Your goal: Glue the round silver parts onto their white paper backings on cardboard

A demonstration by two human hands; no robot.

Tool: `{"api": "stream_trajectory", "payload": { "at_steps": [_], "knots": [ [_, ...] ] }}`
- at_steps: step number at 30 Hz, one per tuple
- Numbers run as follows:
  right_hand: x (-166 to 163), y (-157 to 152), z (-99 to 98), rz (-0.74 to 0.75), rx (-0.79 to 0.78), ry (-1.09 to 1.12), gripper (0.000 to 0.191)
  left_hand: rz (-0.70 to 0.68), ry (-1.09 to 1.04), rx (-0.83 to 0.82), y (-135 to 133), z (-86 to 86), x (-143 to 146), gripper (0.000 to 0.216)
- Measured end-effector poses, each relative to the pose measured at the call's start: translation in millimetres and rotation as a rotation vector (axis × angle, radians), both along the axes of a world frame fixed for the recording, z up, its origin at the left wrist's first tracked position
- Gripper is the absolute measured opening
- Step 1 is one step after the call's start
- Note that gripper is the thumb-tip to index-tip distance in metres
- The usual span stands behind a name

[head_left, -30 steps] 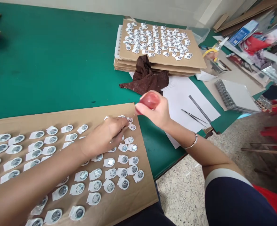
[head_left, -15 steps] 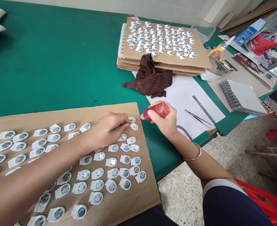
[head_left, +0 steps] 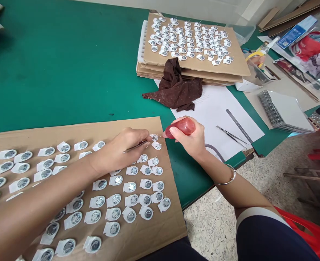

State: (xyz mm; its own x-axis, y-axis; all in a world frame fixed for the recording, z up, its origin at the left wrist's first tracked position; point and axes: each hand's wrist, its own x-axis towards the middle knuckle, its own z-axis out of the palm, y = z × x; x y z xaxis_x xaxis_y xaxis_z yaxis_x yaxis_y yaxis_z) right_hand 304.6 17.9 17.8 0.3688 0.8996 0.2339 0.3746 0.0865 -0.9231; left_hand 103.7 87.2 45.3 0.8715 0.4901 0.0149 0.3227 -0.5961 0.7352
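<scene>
In the head view, the only one, the cardboard sheet [head_left: 154, 227] lies on the green tabletop [head_left: 67, 72], carrying rows of small white-rimmed discs with paper tabs. The left hand [head_left: 126, 146] is over the sheet's far right part, its fingers closed on a thin metal tool [head_left: 136, 146]; the tool's tip is hidden by the fingers. The right hand [head_left: 194, 140] is just beside the sheet's right edge, its fingers wrapped around a red bottle [head_left: 186, 125]. That bottle is near the sheet's far right corner, held nearly level: its long axis runs left to right, the nozzle pointing left over the sheet toward the end disc [head_left: 154, 137], the wide base raised slightly and away from the sheet. Whether the nozzle touches anything cannot be told. The step in hand seems to be applying something from the bottle at that disc while the left hand steadies it; such a move calls for a light squeeze, with the nozzle clear of neighbouring discs on the sheet.
</scene>
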Motion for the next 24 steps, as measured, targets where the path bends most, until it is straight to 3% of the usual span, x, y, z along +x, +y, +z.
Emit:
{"api": "stream_trajectory", "payload": {
  "at_steps": [24],
  "knots": [
    [1.2,-0.9,1.6,0.099,0.115,-0.167,0.022,0.003,0.005,0.015,-0.8,-3.9,-0.7,0.015]
  ]
}}
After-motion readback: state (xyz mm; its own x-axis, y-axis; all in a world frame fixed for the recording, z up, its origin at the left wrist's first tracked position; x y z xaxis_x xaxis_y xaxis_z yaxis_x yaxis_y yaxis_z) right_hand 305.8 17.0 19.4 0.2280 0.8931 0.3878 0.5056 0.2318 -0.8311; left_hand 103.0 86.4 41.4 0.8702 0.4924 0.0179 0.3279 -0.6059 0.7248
